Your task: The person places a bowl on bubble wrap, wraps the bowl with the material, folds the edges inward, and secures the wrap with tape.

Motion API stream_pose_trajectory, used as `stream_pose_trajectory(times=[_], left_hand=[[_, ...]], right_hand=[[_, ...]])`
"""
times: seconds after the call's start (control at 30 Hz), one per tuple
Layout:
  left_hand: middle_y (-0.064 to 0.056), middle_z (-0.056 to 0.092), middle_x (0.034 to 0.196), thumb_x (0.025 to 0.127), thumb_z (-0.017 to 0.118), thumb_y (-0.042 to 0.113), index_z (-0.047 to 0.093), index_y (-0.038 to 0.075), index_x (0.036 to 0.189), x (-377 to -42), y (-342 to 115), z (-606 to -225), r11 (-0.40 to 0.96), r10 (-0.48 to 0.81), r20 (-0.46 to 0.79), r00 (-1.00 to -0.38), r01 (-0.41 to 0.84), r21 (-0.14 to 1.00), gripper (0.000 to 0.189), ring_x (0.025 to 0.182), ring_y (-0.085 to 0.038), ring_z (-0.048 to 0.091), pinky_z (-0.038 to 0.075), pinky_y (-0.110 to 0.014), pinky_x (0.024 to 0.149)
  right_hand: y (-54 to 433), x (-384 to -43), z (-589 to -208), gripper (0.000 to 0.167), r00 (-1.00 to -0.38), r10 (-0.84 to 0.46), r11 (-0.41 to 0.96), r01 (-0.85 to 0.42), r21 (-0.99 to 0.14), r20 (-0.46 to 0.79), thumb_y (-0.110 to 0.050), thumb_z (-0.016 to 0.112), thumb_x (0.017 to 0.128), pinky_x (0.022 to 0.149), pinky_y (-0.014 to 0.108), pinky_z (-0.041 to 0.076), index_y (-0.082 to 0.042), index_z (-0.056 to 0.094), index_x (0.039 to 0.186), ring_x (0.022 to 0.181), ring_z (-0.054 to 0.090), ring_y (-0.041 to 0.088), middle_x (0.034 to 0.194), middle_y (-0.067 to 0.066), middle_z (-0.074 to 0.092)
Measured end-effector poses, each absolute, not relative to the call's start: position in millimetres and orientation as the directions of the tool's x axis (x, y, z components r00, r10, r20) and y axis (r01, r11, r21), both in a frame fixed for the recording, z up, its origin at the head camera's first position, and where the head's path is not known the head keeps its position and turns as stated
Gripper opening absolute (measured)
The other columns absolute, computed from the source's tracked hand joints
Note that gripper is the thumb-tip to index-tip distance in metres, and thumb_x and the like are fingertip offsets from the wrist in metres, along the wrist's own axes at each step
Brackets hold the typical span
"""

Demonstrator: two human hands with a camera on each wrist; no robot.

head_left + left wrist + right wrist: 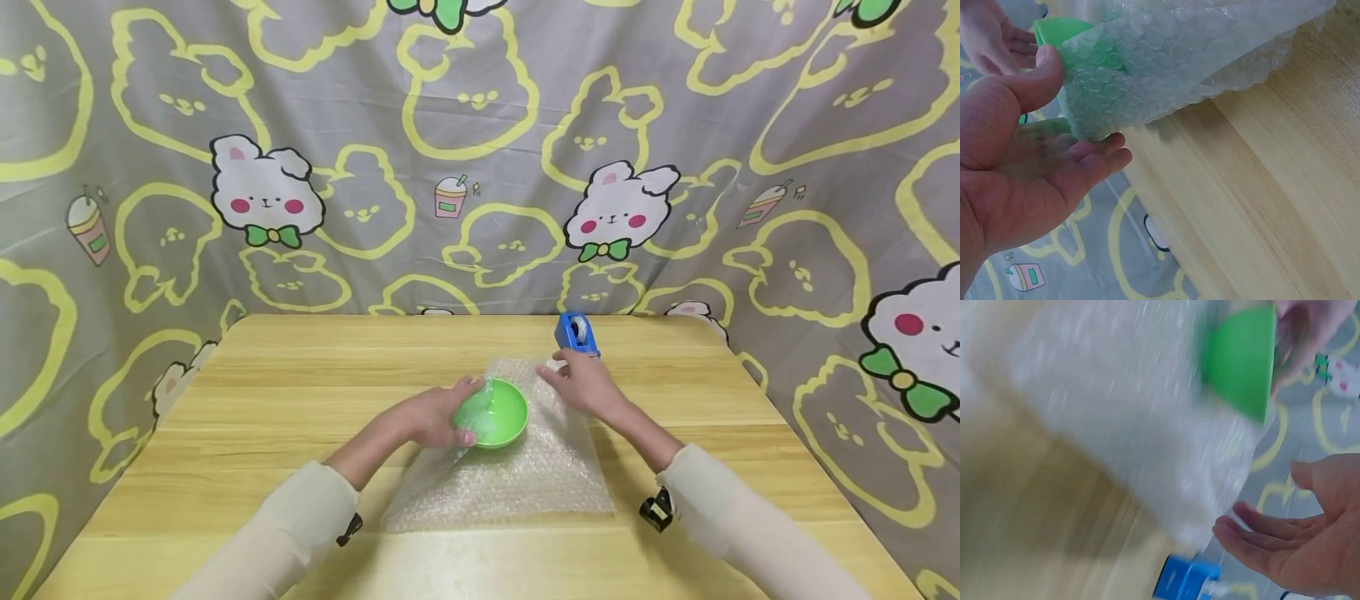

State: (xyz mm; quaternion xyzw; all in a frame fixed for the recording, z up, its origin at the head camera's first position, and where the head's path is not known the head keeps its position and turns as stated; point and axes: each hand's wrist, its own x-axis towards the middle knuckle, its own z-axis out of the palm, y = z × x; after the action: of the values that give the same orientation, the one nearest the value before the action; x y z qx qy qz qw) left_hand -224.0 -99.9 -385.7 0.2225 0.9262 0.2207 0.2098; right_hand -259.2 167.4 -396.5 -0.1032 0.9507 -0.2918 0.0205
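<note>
A green bowl (508, 412) sits on a sheet of bubble wrap (517, 483), with a flap of the sheet folded over its left side. My left hand (438, 414) grips the bowl's left side through that flap. Up close in the left wrist view, the thumb (1047, 72) lies at the bowl's rim and the fingers (1100, 159) are at the wrapped outer side. My right hand (588, 385) is over the sheet's far right corner, apart from the bowl. In the right wrist view its fingers (1260, 540) are extended near the sheet's edge and hold nothing.
A blue tape dispenser (576, 333) stands near the table's back edge, just beyond my right hand. The wooden table (300, 375) meets a patterned curtain (480, 183) at the back and sides.
</note>
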Motion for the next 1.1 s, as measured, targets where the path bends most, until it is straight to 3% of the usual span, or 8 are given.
stream_pose_trajectory(times=[0.13, 0.3, 0.6, 0.73, 0.87, 0.93, 1.0, 1.1], left_hand=[[-0.015, 0.021, 0.168, 0.093, 0.074, 0.027, 0.02, 0.017, 0.164, -225, -100, -386, 0.803, 0.506, -0.289, -0.812, 0.322, 0.501, 0.089, 0.144, -0.044, 0.041, 0.033, -0.053, 0.12], [-0.015, 0.023, 0.168, 0.093, 0.074, 0.027, 0.021, 0.017, 0.163, -226, -100, -386, 0.803, 0.509, -0.285, -0.812, 0.33, 0.496, 0.089, 0.141, -0.044, 0.044, 0.035, -0.053, 0.118], [-0.014, 0.025, 0.168, 0.092, 0.075, 0.027, 0.024, 0.017, 0.163, -226, -101, -386, 0.804, 0.513, -0.28, -0.811, 0.34, 0.488, 0.088, 0.14, -0.044, 0.045, 0.036, -0.054, 0.117], [-0.014, 0.026, 0.167, 0.092, 0.075, 0.027, 0.025, 0.017, 0.162, -226, -101, -386, 0.806, 0.514, -0.279, -0.811, 0.345, 0.481, 0.087, 0.14, -0.046, 0.044, 0.037, -0.055, 0.116], [-0.014, 0.025, 0.168, 0.092, 0.075, 0.028, 0.024, 0.017, 0.163, -226, -100, -385, 0.808, 0.51, -0.286, -0.811, 0.339, 0.481, 0.088, 0.142, -0.046, 0.042, 0.036, -0.055, 0.117], [-0.014, 0.024, 0.168, 0.092, 0.075, 0.028, 0.024, 0.017, 0.163, -226, -100, -385, 0.808, 0.511, -0.287, -0.81, 0.338, 0.482, 0.088, 0.142, -0.046, 0.042, 0.036, -0.055, 0.117], [-0.014, 0.023, 0.168, 0.092, 0.075, 0.028, 0.024, 0.017, 0.163, -227, -100, -386, 0.807, 0.512, -0.287, -0.809, 0.34, 0.482, 0.088, 0.142, -0.046, 0.042, 0.036, -0.055, 0.117], [-0.014, 0.023, 0.168, 0.092, 0.075, 0.028, 0.024, 0.017, 0.163, -227, -99, -386, 0.807, 0.513, -0.287, -0.809, 0.341, 0.482, 0.088, 0.142, -0.045, 0.042, 0.036, -0.054, 0.117]], right_hand=[[186, -270, -404, 0.04, -0.989, -0.149, 0.84, -0.138, -0.524, 0.023, -0.031, 0.057, 0.102, 0.059, 0.034, 0.052, 0.008, 0.062, 0.107, 0.071, 0.064, 0.024, 0.084, 0.016, 0.068], [197, -276, -415, 0.039, -0.987, -0.112, 0.865, -0.038, -0.501, -0.119, -0.036, 0.06, 0.1, 0.054, 0.028, 0.041, 0.001, 0.057, 0.09, 0.063, 0.05, 0.018, 0.074, 0.007, 0.053], [196, -287, -422, 0.049, -0.977, -0.063, 0.7, 0.103, -0.707, -0.204, -0.042, 0.073, 0.092, 0.063, 0.027, 0.048, 0.003, 0.057, 0.103, 0.076, 0.059, 0.019, 0.097, 0.014, 0.058], [191, -286, -413, 0.064, -0.966, -0.11, 0.651, 0.108, -0.752, -0.234, -0.041, 0.076, 0.089, 0.087, 0.041, 0.055, 0.005, 0.055, 0.128, 0.101, 0.066, 0.032, 0.129, 0.026, 0.057], [185, -284, -406, 0.079, -0.945, -0.163, 0.575, 0.142, -0.806, -0.283, -0.031, 0.076, 0.09, 0.106, 0.051, 0.048, 0.006, 0.04, 0.15, 0.12, 0.064, 0.04, 0.154, 0.031, 0.041], [183, -283, -404, 0.065, -0.937, -0.182, 0.535, 0.161, -0.829, -0.299, -0.024, 0.072, 0.091, 0.101, 0.046, 0.052, 0.006, 0.047, 0.144, 0.11, 0.067, 0.033, 0.141, 0.028, 0.054], [181, -282, -403, 0.048, -0.932, -0.197, 0.489, 0.176, -0.854, -0.305, -0.018, 0.069, 0.092, 0.088, 0.038, 0.054, 0.005, 0.053, 0.132, 0.093, 0.064, 0.023, 0.113, 0.019, 0.063], [180, -281, -401, 0.028, -0.922, -0.243, 0.431, 0.177, -0.885, -0.303, -0.012, 0.064, 0.093, 0.072, 0.03, 0.045, 0.0, 0.055, 0.116, 0.075, 0.047, 0.014, 0.082, 0.002, 0.049]])
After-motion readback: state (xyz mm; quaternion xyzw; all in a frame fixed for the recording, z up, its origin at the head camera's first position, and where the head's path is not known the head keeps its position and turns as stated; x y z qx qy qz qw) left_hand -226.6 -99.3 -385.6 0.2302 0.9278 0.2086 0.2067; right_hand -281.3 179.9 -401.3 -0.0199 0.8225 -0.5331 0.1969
